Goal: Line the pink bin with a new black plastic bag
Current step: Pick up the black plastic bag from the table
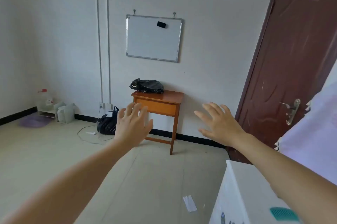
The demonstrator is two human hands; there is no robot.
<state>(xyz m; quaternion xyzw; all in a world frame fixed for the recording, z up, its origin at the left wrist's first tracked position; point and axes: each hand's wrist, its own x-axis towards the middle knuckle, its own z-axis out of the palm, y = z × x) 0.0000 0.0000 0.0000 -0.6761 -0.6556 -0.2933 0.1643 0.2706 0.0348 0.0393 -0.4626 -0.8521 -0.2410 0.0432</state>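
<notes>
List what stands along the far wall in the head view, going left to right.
Water jug → pale containers → black bag on the floor → wooden table, with a black plastic bag on top → brown door.

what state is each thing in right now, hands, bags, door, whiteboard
left hand: open, fingers spread, empty
right hand: open, fingers spread, empty
black bag on the wooden table: crumpled, lying on top
black bag on the floor: full, standing against the wall
door: whether it is shut cannot be told
whiteboard: hung on two hooks, blank, a black eraser stuck on it
pink bin: not in view
</notes>
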